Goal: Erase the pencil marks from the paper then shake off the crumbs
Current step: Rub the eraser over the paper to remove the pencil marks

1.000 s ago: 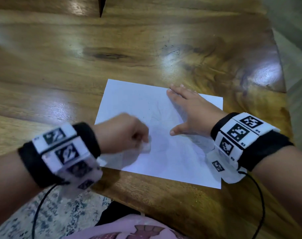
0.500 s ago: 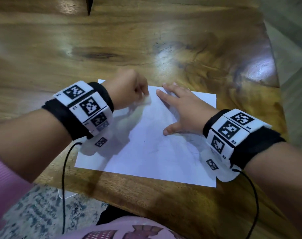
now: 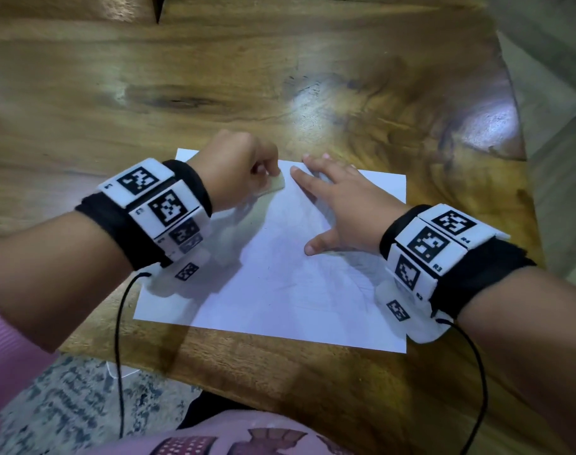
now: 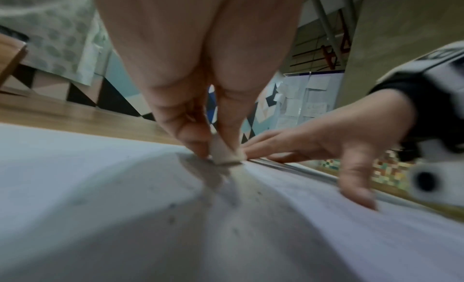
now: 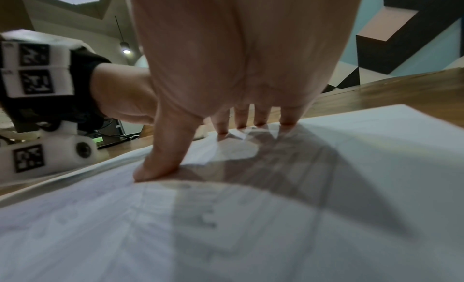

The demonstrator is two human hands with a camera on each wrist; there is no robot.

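Note:
A white sheet of paper (image 3: 280, 284) with faint pencil lines lies on the wooden table (image 3: 214, 77). My left hand (image 3: 244, 165) pinches a small whitish eraser (image 3: 273, 185) against the sheet near its far edge; the left wrist view shows the eraser (image 4: 223, 155) between thumb and fingers, touching the paper (image 4: 125, 207), with dark crumbs (image 4: 172, 219) scattered behind it. My right hand (image 3: 339, 205) lies flat on the right half of the sheet, fingers spread. In the right wrist view its thumb (image 5: 160, 163) and fingertips (image 5: 241, 123) press on the paper (image 5: 326, 207).
The table's near edge (image 3: 280, 372) runs just below the paper, with a patterned floor (image 3: 66, 405) and pink clothing (image 3: 231, 435) beneath. The table's right edge (image 3: 523, 152) curves away close to my right wrist. Black cables hang from both wrist bands.
My left hand with the eraser moved from the sheet's near left part up to its far edge, beside my right fingertips. The right hand stayed flat on the paper.

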